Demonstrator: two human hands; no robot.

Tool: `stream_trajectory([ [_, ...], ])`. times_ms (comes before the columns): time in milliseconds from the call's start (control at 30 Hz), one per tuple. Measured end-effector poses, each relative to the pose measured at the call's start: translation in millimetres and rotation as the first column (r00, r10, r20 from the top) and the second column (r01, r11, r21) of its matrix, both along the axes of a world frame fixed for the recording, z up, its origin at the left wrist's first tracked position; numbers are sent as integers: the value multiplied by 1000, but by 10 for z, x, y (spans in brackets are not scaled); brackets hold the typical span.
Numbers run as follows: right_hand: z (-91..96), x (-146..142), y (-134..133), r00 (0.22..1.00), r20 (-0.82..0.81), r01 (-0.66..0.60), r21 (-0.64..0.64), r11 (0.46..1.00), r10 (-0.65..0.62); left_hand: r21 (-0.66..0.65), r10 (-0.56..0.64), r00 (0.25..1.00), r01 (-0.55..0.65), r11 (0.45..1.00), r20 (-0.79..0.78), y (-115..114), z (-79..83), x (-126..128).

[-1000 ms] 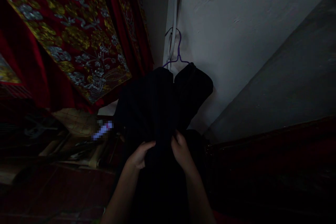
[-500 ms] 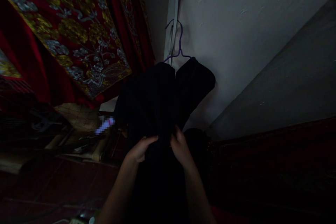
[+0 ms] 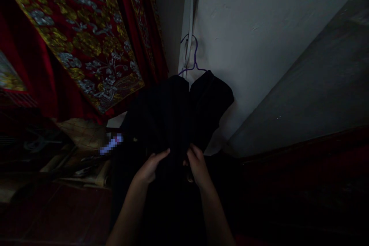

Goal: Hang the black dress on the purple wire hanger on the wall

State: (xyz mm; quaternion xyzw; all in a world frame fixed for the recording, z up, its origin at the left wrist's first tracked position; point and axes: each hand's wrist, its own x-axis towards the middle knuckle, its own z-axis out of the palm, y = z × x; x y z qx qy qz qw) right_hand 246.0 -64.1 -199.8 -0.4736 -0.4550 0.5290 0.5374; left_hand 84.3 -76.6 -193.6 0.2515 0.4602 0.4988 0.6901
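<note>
Evenly raised, both forearms reach up from the bottom edge, converging toward the middle. The left hand [image 3: 147,168] points its thumb inward across the dark garment [image 3: 173,111]; the right hand [image 3: 197,164] is bent over it opposite, fingers curled. Each grip pinches the dark cloth, the two just apart. The garment hangs in front of the person from a purple hanger [image 3: 195,62], whose hook crosses a pale cord [image 3: 191,11] by the white wall [image 3: 245,42]. Leftward, red embroidered cloth [image 3: 89,46] drapes above a dim, reddish tiled floor [image 3: 63,211].
</note>
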Motion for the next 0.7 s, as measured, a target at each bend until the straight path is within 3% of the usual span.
stream_trajectory([
  [33,8,-5,10,1000,-9,-4,3,1000,4,91,174,980,-166,982,-92,38,-17,-65],
  [67,14,-4,19,1000,-8,-13,15,1000,13,222,396,901,-356,908,-175,77,-39,-133],
  [133,18,2,27,1000,19,-24,38,999,23,508,774,592,-606,612,-226,140,-89,-260],
  [167,18,0,26,999,39,-28,40,999,27,607,866,449,-633,481,-219,158,-114,-302],
  [200,16,-9,22,998,54,-32,34,999,30,670,908,357,-622,405,-218,164,-135,-322],
  [233,15,-26,15,998,61,-37,24,999,35,706,917,324,-592,388,-232,158,-153,-312],
  [267,16,-49,6,997,61,-44,13,999,44,719,892,365,-542,435,-265,141,-167,-271],
  [300,19,-76,-4,997,56,-56,1,998,56,713,833,458,-467,522,-310,115,-180,-202],
  [367,33,-128,-23,994,48,-99,-18,995,100,662,610,685,-246,708,-399,42,-205,2],
  [400,43,-146,-31,991,50,-120,-24,992,121,629,493,759,-142,764,-427,1,-221,119],
  [467,64,-156,-44,987,65,-145,-28,989,147,579,380,813,-66,813,-441,-75,-259,330],
  [533,83,-140,-55,984,83,-154,-21,988,155,557,404,807,-113,822,-432,-123,-293,463],
  [700,129,-155,-69,980,74,-179,-59,982,184,544,380,789,-70,836,-483,-46,-284,417],
])
